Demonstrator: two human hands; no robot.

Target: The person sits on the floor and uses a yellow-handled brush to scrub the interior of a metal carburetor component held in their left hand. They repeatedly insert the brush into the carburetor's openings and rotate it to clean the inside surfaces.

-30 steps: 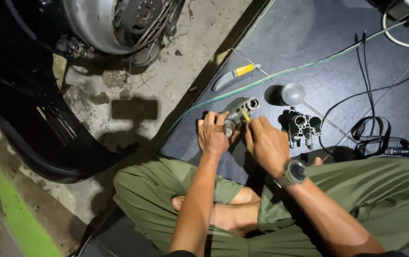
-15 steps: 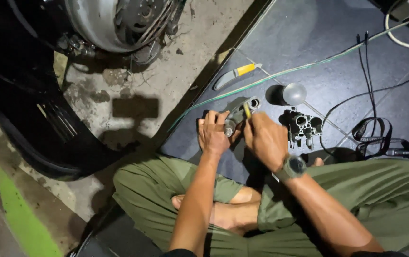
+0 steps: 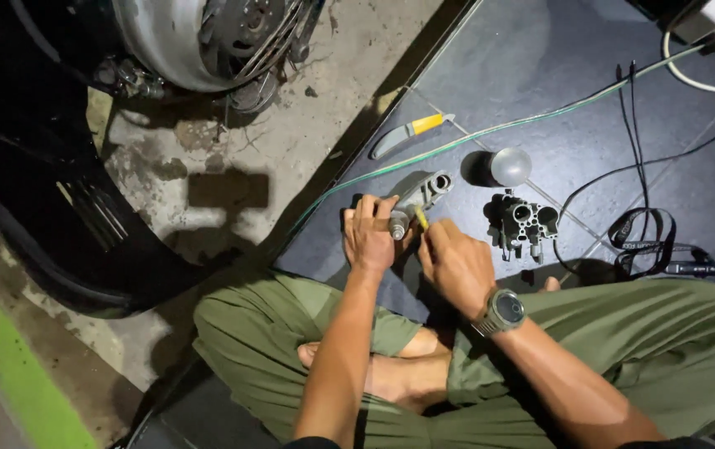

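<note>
While the person sits cross-legged on the dark floor mat (image 3: 540, 75), the left hand (image 3: 372, 237) grips a grey metal part (image 3: 418, 199) just above the knees, a little left of the picture's centre. The part is elongated, and its long axis runs from about 7 o'clock, where the hand covers it, up to about 1 o'clock, where its free end with a round bore points toward the silver dome (image 3: 510, 165). The left fingers are curled together over the near end of the part, with the thumb alongside a small round fitting that sticks out toward the camera. The right hand (image 3: 457, 264), with a watch (image 3: 503, 312) on its wrist, sits at 4 o'clock of the part and pinches a thin yellow-handled tool (image 3: 421, 218) between thumb and bunched fingertips; the tool's tip rests at the part just beside the fitting, but whether it sits in a slot cannot be told. At 3 o'clock of the part, apart from it, lies a dark metal block (image 3: 524, 224) with several round bores. At 12 o'clock lies a knife (image 3: 407, 133) with a yellow and grey handle, lying along the same diagonal. A green cable (image 3: 540, 112) crosses the mat above the part, and black cords (image 3: 640, 233) loop at the far right. At 10 o'clock, on rough concrete, stands a wheel (image 3: 208, 41).
</note>
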